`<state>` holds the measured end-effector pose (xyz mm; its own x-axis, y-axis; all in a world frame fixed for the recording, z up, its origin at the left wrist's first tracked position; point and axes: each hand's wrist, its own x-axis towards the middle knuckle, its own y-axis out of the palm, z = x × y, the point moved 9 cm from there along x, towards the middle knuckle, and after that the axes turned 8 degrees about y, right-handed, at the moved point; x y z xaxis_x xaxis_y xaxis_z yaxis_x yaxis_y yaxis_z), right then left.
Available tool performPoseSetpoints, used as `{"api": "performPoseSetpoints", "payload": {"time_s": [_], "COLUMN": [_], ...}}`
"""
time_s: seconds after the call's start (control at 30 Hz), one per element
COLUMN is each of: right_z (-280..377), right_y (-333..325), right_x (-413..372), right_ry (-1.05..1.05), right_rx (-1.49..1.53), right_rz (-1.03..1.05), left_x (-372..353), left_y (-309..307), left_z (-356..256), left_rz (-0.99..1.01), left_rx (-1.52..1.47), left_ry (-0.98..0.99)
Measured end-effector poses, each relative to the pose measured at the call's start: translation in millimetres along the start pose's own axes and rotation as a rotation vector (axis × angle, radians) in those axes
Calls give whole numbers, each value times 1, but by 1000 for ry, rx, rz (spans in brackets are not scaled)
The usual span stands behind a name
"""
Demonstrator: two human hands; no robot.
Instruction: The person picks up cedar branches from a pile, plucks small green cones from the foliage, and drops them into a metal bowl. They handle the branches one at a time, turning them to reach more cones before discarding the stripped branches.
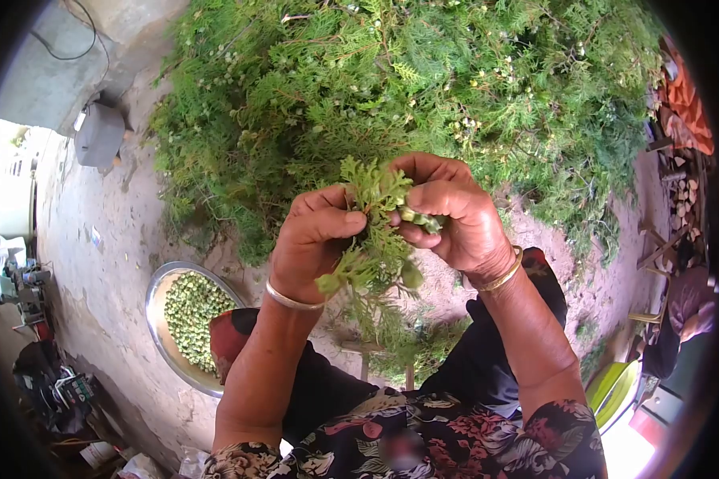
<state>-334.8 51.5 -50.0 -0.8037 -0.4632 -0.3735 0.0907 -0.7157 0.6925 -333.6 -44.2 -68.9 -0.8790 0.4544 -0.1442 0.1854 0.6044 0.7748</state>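
Observation:
My left hand pinches a green cypress-like sprig with flat, scaly leaves, held up in front of my body. Close beside it, my right hand has its fingers closed around several small pale-green cones at the sprig's right side. More of the sprig hangs down below my hands, with a few knobbly cones on it. Each wrist wears a bangle. Down to the left, a round metal basin holds many picked green cones.
A large heap of cut conifer branches spreads over the ground ahead. A grey box-like object stands at the upper left. Another person sits at the right edge, near a green-lined basin and stacked wood.

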Motion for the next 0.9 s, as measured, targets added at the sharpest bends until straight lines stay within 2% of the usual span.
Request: {"api": "performPoseSetpoints", "payload": {"time_s": [0.13,0.2,0.27,0.4,0.53,0.7,0.83,0.9], "right_z": [5,2,-2,-2,3,10,14,13], "right_y": [-5,-8,-14,-17,-12,-4,-9,-14], "right_x": [-2,-2,-1,3,0,-3,-1,1], "right_ry": [-3,16,41,18,-31,-78,-232,-304], "right_rx": [-68,-51,-117,-156,-279,-466,-578,-643], "right_rz": [-126,-160,-219,-215,-193,-197,-329,-386], "left_x": [0,-2,-4,-2,-3,-4,-2,-3], "left_y": [5,3,10,-1,-2,-4,-10,-16], "left_z": [-2,-7,-9,-9,-9,-5,-5,-12], "left_rz": [48,28,-12,-84,-24,-136,-187,-291], "left_rx": [23,160,172,204,233,202,220,366], "left_ry": [-6,32,46,57,30,0,77,157]}}
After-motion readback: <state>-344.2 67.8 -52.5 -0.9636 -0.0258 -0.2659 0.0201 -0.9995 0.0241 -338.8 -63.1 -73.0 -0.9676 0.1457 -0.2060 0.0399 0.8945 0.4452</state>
